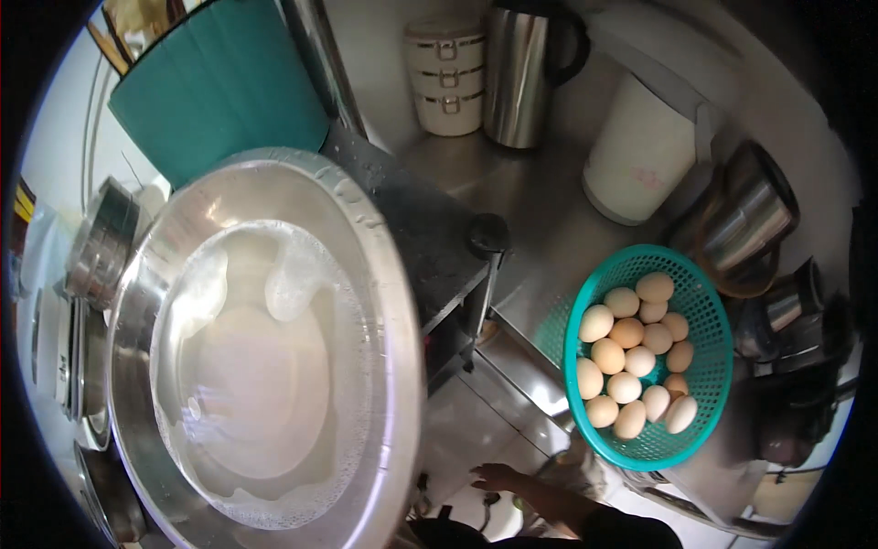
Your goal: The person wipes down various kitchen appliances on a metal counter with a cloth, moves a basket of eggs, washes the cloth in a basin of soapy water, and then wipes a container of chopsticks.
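Note:
My right hand (495, 477) reaches in from a dark sleeve at the bottom, low over the tiled floor. Its fingers look spread, with nothing seen in them. My left hand is out of view. A large stainless steel basin (400, 384) fills the left side, close to the camera. Cloudy water (264, 391) with patches of foam lies in it, and drops cling to its rim. To the right, a green plastic colander basket (719, 405) holds several brown eggs (624, 388) on a metal counter (542, 267).
A dark tabletop (432, 240) with a projecting corner lies between basin and counter. Behind stand a teal container (226, 89), a tiered lunch box (447, 82), a steel jug (518, 75) and a white lidded vessel (641, 151). Steel cups (751, 213) are at right, stacked dishes (75, 357) at left.

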`<action>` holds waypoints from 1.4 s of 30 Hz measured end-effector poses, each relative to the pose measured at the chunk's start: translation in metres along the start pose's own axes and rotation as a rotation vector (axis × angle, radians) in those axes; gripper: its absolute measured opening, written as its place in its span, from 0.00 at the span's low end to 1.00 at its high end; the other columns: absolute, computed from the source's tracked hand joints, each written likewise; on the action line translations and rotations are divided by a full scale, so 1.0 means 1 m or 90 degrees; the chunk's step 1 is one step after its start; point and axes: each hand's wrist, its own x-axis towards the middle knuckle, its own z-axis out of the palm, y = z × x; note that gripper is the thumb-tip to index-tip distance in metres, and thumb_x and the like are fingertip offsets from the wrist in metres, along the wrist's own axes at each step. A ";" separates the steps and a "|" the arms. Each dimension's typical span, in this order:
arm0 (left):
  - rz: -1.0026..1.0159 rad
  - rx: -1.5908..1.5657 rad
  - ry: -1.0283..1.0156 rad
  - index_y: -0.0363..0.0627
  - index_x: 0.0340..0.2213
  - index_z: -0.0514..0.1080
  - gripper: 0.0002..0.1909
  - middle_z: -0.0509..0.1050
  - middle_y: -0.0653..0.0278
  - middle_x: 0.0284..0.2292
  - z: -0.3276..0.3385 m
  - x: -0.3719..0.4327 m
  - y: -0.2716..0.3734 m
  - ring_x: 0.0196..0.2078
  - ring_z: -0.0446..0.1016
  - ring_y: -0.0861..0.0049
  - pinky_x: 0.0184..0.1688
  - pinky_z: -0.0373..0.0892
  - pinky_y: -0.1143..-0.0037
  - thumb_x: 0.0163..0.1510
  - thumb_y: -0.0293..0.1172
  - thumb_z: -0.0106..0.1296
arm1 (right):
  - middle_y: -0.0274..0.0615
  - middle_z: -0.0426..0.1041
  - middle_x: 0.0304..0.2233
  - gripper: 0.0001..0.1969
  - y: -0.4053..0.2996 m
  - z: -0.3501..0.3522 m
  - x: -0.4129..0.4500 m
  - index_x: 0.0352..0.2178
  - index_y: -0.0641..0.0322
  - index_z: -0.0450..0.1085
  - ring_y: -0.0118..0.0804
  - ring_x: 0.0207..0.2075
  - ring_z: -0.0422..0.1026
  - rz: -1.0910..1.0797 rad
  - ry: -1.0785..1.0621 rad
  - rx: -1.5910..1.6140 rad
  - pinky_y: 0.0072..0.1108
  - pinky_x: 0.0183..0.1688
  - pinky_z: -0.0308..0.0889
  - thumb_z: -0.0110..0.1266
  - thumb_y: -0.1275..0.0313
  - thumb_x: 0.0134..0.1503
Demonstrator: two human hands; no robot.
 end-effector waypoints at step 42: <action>-0.520 -0.703 0.195 0.43 0.46 0.60 0.21 0.64 0.59 0.40 -0.325 0.044 0.150 0.31 0.63 0.78 0.37 0.63 0.77 0.49 0.26 0.51 | 0.48 0.68 0.41 0.20 -0.506 -0.390 -0.241 0.44 0.58 0.70 0.48 0.40 0.71 0.013 0.677 0.062 0.30 0.43 0.66 0.58 0.65 0.50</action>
